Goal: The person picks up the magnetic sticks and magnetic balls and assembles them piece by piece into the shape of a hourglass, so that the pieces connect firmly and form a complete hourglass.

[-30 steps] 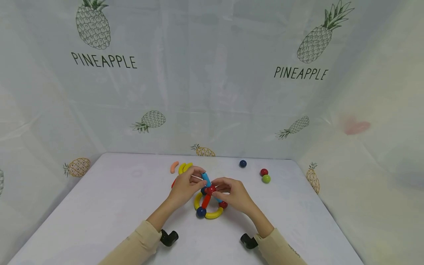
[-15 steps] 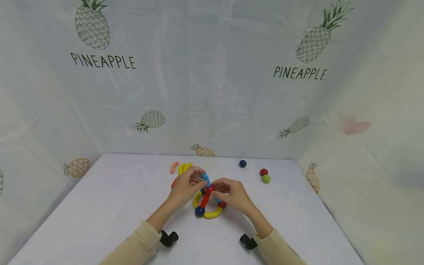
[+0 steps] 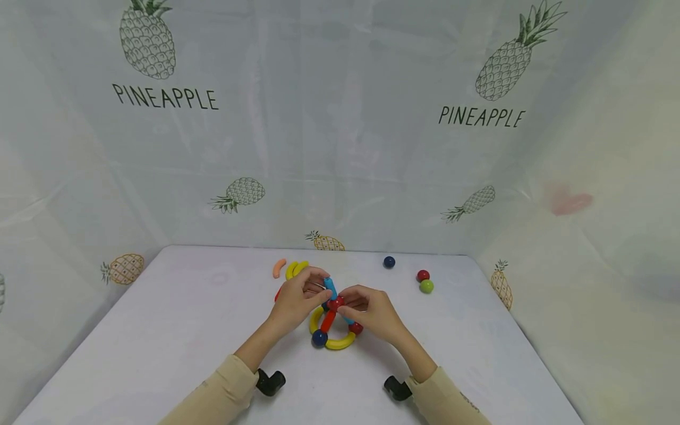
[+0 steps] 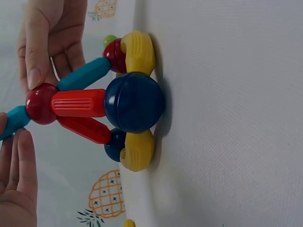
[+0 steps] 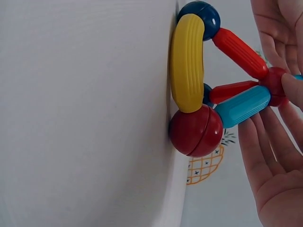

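A tripod-like build of ball-and-rod pieces stands on the table. Its base is a ring of yellow curved rods (image 3: 341, 343) joined by two dark blue balls (image 4: 135, 102) and a red ball (image 5: 196, 131). Two red rods (image 4: 78, 103) and a light blue rod (image 5: 244, 106) slope up to a red top ball (image 3: 337, 303). My right hand (image 3: 376, 311) holds that top ball between thumb and fingers. Above it, my left hand (image 3: 297, 298) pinches another light blue rod (image 3: 330, 286), whose lower end meets the top ball.
Behind the left hand lie yellow curved rods (image 3: 296, 270), a pink curved rod (image 3: 279, 268) and a partly hidden red piece (image 3: 277, 294). Farther right sit a dark blue ball (image 3: 389, 262), a red ball (image 3: 423, 275) and a green ball (image 3: 427, 286). A pineapple-print curtain surrounds the table.
The build has shifted very slightly to the left, its near dark blue ball most visibly. Both hands keep nearly the same place and hold.
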The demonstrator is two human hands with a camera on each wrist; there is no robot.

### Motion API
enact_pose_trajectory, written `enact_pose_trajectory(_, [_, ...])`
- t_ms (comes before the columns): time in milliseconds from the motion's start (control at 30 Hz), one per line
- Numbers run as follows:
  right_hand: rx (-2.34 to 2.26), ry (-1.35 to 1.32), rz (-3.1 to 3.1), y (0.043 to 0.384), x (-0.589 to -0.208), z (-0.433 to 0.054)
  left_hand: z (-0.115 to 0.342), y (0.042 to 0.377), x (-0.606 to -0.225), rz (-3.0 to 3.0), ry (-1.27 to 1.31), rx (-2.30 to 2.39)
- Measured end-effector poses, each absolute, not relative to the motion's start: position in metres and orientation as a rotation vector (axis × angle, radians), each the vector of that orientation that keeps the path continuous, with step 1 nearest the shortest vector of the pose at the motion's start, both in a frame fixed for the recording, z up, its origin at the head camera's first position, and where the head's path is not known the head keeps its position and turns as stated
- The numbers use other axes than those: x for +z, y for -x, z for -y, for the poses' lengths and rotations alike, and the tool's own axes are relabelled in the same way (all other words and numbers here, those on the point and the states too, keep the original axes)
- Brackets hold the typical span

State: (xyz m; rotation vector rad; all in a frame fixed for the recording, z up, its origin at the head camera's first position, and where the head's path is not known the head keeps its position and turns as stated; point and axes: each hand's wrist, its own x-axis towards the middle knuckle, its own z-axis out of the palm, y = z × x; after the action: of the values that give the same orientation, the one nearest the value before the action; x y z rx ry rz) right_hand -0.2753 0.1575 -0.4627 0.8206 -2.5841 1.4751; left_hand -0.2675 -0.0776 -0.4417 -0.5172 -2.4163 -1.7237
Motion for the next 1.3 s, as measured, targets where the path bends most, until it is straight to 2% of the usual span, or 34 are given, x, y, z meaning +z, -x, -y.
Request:
enact_pose_trajectory(567, [1.407,-0.867,2.675,0.276,-0.453,-0.174,0.077,0.267,-0.442,2.431,0.564,-1.665])
enact_pose_trajectory(833, [1.185,-0.639,2.690,0.298,-0.443,-0.236,0.074,0.268,-0.438,2.444,0.613,-1.667])
enact_pose_trajectory(1067, [0.912,-0.462,2.635,0.327,-0.458,-0.309,0.072,0.271,-0.440,2.431,0.621,-1.695])
enact_pose_trajectory(1300, [0.800,-0.406,2.736,0.337,-0.470,-0.334,0.072,0.270,-0.440,2.440,0.607,-1.715])
